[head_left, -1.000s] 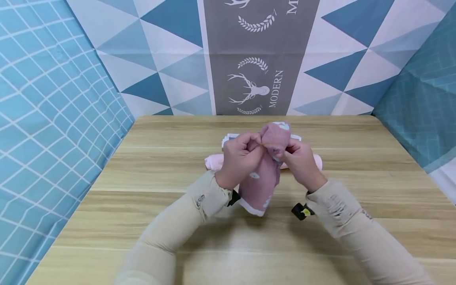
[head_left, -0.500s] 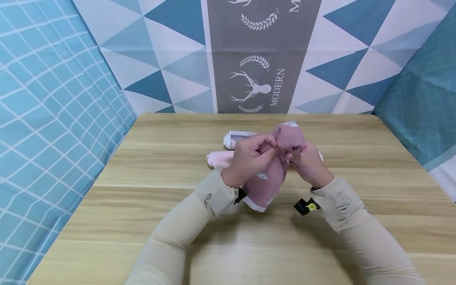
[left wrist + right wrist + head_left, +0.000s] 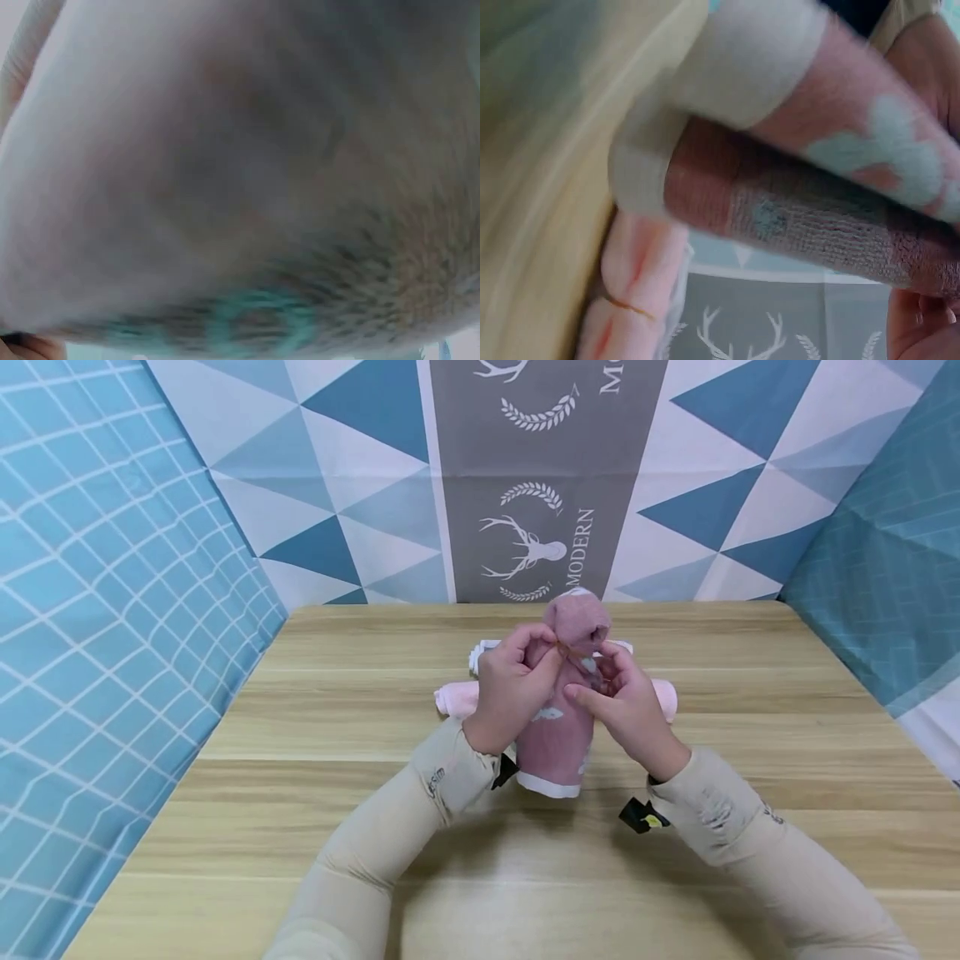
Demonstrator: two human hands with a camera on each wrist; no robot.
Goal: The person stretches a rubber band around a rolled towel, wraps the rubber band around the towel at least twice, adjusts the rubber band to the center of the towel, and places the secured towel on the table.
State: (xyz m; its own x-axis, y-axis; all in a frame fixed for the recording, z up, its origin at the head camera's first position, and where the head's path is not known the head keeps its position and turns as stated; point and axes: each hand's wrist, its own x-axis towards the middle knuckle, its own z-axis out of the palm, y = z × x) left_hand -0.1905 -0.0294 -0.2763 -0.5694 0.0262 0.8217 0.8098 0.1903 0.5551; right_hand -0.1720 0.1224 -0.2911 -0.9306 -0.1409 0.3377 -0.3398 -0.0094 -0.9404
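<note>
A pink towel (image 3: 555, 747) with white patches and a white hem is held up, rolled, over the table. A thin orange-brown rubber band (image 3: 567, 651) cinches it near the top, below a bulging end. My left hand (image 3: 513, 689) pinches the band with thumb and index finger on the towel's left side. On the right, my right hand (image 3: 633, 706) holds the towel, thumb on its front and fingers curled at its edge. The right wrist view shows the towel's folded layers (image 3: 802, 217) close up. Blurred cloth fills most of the left wrist view.
Behind the hands lie a pale pink rolled towel (image 3: 456, 699) and a grey-and-white rolled towel (image 3: 483, 655). The pale pink roll (image 3: 641, 255) has a band round it. A patterned cloth backdrop (image 3: 375, 510) rises at the wooden table's (image 3: 315, 693) back edge.
The towel has swung more upright, and its top has shifted left. My right hand has loosened from the band area and spread its thumb lower on the towel. My left hand keeps its pinch.
</note>
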